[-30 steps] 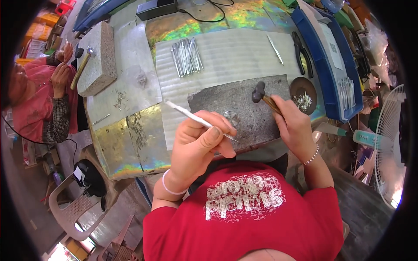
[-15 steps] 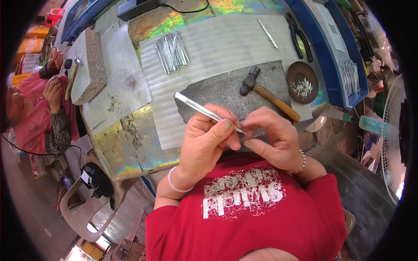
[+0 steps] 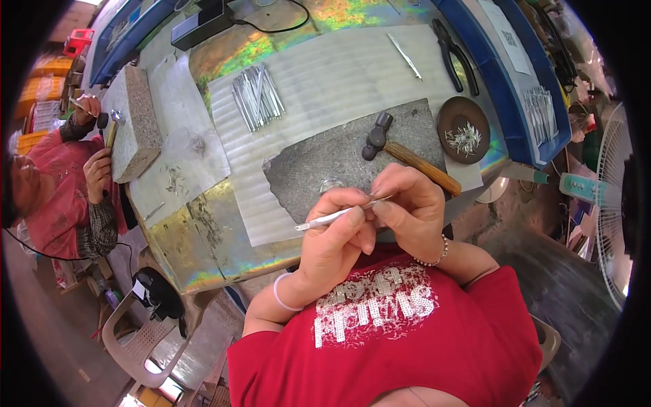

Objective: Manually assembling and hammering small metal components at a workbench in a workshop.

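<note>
My left hand [image 3: 331,249] grips a slender, pen-like silver rod [image 3: 324,221] between thumb and fingers. Its blunt end points left and its narrow end reaches toward my right hand. My right hand [image 3: 417,218] pinches close to that narrow end, where a thin dark sliver shows between the fingertips; whether this is the rod's tip or a separate piece I cannot tell. Both hands are just over the near edge of a rough grey stone slab [image 3: 305,166]. On the slab lies a hammer [image 3: 420,166] with a wooden handle, just beyond my right hand.
Silver rods [image 3: 258,98] lie bundled on a white foam sheet [image 3: 325,81]. Farther right are a single rod [image 3: 405,56], black-handled pliers [image 3: 454,57], a brown dish [image 3: 451,112] of small metal pieces and a blue tray [image 3: 498,88]. At left, a co-worker [image 3: 57,180] sits by a stone block [image 3: 135,122].
The rod has swung from pointing up and away to lying nearly level, its blunt end lower. My right fingers have closed in against my left fingertips. The co-worker's hands have shifted.
</note>
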The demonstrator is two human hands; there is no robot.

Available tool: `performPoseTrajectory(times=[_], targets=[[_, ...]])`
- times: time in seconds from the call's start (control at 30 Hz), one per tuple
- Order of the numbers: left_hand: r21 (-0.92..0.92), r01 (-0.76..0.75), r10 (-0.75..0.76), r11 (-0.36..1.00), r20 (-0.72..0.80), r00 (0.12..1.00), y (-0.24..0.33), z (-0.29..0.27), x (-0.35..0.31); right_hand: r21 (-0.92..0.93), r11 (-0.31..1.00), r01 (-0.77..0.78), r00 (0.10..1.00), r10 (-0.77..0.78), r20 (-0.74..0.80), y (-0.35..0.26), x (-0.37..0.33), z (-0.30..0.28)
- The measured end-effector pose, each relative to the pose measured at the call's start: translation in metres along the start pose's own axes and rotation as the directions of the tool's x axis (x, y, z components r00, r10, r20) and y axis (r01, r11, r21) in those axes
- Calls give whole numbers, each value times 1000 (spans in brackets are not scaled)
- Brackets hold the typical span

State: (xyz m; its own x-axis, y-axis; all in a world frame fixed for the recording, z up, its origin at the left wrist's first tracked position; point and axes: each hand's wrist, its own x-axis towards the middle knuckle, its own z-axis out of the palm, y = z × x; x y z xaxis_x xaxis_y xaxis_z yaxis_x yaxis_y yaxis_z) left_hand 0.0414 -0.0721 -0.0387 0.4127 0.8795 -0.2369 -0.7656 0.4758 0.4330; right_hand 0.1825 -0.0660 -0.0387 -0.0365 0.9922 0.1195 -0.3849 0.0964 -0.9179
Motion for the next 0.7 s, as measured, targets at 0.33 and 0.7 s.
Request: performPoseTrajectory(times=[0.33,0.7], targets=[[576,21,-1,817,-34,999,30,-8,-27,103,862,-496,868,493,55,-27,11,-9],[559,251,-280,790,-35,959,28,-1,-22,58,704,-707,706,702,92,-22,12,-7]])
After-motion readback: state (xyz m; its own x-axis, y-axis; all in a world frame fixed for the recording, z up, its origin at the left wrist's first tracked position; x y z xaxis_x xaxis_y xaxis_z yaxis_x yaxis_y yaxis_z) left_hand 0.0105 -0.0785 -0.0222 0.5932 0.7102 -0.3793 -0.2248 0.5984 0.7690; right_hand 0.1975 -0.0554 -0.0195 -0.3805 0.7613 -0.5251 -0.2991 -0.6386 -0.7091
